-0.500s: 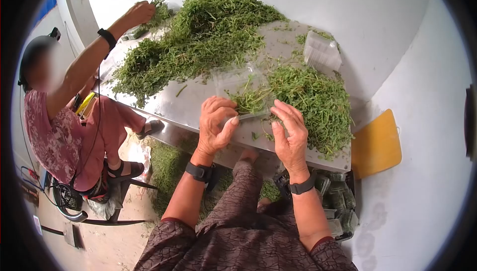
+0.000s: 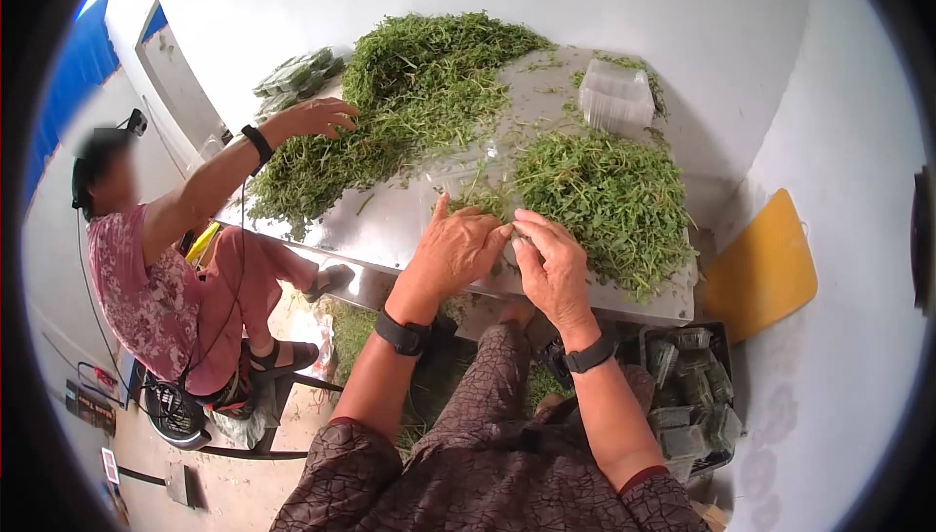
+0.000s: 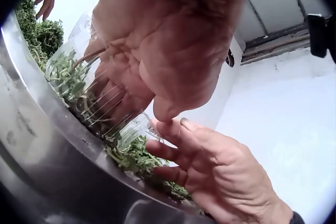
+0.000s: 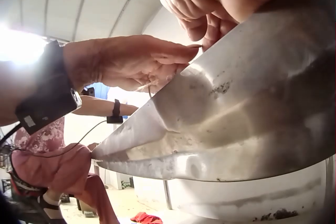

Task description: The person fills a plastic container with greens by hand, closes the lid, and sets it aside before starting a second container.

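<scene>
A clear plastic box (image 2: 495, 173) with green sprigs (image 3: 68, 77) lies at the table's front edge. My left hand (image 2: 453, 251) curls over its near left side; in the left wrist view, its fingers show through the ridged plastic. My right hand (image 2: 556, 274) pinches at the near edge, thumb and fingertips close to the left thumb. In the right wrist view, the metal table edge hides the box, and a thin stem shows under the left hand (image 4: 131, 61). A heap of loose greens (image 2: 604, 205) lies just beyond my right hand.
A larger greens pile (image 2: 429, 74) spreads along the back left. Stacked clear containers (image 2: 616, 95) stand at the back right, filled packs (image 2: 297, 78) at the far left. Another person (image 2: 146, 269) sits left. A crate of packs (image 2: 692, 395) and a yellow board (image 2: 765, 264) are at right.
My hands have come together at the box's near edge, the left moving right. The other person's hand has lowered to the large pile. The head view has shifted.
</scene>
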The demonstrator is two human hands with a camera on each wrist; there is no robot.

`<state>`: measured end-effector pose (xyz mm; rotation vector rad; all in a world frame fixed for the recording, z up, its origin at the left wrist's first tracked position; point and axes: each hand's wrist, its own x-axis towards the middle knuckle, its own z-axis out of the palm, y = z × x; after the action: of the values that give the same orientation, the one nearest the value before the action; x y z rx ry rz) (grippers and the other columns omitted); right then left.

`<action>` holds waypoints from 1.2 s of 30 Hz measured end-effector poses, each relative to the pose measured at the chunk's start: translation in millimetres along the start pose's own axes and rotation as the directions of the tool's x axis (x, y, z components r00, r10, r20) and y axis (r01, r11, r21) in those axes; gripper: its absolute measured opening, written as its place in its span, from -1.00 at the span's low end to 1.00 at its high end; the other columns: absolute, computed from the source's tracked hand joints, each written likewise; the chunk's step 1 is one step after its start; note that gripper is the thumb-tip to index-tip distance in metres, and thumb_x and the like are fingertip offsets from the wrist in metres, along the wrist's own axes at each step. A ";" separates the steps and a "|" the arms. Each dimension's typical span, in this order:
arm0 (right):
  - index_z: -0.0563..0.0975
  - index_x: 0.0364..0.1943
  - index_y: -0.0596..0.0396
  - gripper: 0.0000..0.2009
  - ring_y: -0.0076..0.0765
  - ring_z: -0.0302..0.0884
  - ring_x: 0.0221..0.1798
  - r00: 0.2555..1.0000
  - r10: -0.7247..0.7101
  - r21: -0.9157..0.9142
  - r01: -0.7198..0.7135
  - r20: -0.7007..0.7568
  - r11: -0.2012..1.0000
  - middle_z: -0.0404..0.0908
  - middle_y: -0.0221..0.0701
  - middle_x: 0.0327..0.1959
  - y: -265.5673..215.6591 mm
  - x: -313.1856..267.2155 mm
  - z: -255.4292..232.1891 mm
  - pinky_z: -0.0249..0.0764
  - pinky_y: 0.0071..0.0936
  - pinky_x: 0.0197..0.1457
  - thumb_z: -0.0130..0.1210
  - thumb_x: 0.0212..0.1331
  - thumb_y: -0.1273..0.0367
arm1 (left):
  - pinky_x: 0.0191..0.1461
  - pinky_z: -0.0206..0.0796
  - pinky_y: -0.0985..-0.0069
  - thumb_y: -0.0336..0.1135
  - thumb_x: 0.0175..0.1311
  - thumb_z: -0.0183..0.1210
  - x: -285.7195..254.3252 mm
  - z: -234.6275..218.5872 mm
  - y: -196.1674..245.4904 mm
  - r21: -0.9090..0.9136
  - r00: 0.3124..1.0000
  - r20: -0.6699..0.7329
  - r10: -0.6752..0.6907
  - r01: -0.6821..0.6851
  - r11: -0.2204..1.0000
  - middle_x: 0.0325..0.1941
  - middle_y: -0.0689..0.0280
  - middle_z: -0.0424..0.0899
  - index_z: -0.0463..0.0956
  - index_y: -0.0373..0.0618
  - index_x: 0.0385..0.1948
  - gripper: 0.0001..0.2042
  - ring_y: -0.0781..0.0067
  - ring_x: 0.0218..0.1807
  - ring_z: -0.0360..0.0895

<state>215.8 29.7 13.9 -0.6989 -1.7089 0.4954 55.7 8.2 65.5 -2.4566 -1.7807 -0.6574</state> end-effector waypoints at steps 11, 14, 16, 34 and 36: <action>0.58 -0.23 0.26 -0.83 -0.09 0.65 -0.16 0.999 0.038 0.091 -0.038 -0.003 0.995 0.65 -0.19 -0.11 0.2 -0.6 0.6 0.58 -0.38 -0.14 0.08 0.07 0.55 | 0.47 -0.23 -0.07 -0.21 0.33 0.05 -4.2 -24.4 -2.7 -0.087 0.971 -0.236 -0.048 0.029 0.996 -0.08 0.20 0.68 0.64 -0.13 -0.19 -0.75 0.14 0.11 0.52; 0.57 -0.22 0.27 -0.83 -0.11 0.67 -0.19 0.999 0.047 0.113 -0.047 0.003 0.992 0.64 -0.19 -0.10 -1.2 -0.2 1.2 0.59 -0.40 -0.16 0.08 0.08 0.55 | 0.48 -0.23 -0.05 -0.21 0.33 0.04 -6.3 -15.7 -5.8 -0.068 0.962 -0.275 -0.002 -0.017 0.998 -0.01 0.19 0.66 0.64 -0.13 -0.16 -0.74 0.13 0.20 0.46; 0.57 -0.22 0.27 -0.83 -0.12 0.67 -0.19 1.000 0.018 0.099 -0.018 0.000 0.995 0.64 -0.19 -0.10 1.6 0.5 2.1 0.59 -0.40 -0.16 0.08 0.09 0.55 | 0.48 -0.24 -0.04 -0.23 0.31 0.06 -6.0 -7.3 -4.1 -0.089 0.971 -0.241 0.011 -0.034 0.995 -0.05 0.16 0.67 0.63 -0.13 -0.14 -0.75 0.10 0.21 0.45; 0.55 -0.17 0.31 -0.82 -0.24 0.67 -0.19 0.997 0.059 0.150 -0.064 0.041 0.987 0.63 -0.19 -0.05 1.2 0.0 2.3 0.56 -0.46 -0.20 0.01 0.16 0.59 | 0.36 0.05 0.04 -0.37 -0.04 0.22 33.3 27.2 -2.8 -0.033 0.891 -0.411 -0.192 0.196 0.980 -0.46 0.06 0.63 0.64 -0.22 -0.40 -0.83 0.02 -0.15 0.55; 0.55 -0.16 0.31 -0.82 -0.28 0.67 -0.20 0.997 0.057 0.132 -0.064 0.059 0.989 0.63 -0.19 -0.05 0.2 0.8 1.3 0.55 -0.48 -0.20 0.01 0.16 0.59 | 0.33 0.09 0.06 -0.38 -0.06 0.23 37.4 32.5 -6.9 0.020 0.859 -0.492 -0.138 0.169 0.985 -0.47 0.07 0.63 0.64 -0.22 -0.43 -0.84 0.00 -0.16 0.54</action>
<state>214.4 30.4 14.0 -0.6469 -1.6928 0.6709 69.0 53.1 47.8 -1.8820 -1.7540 -1.1010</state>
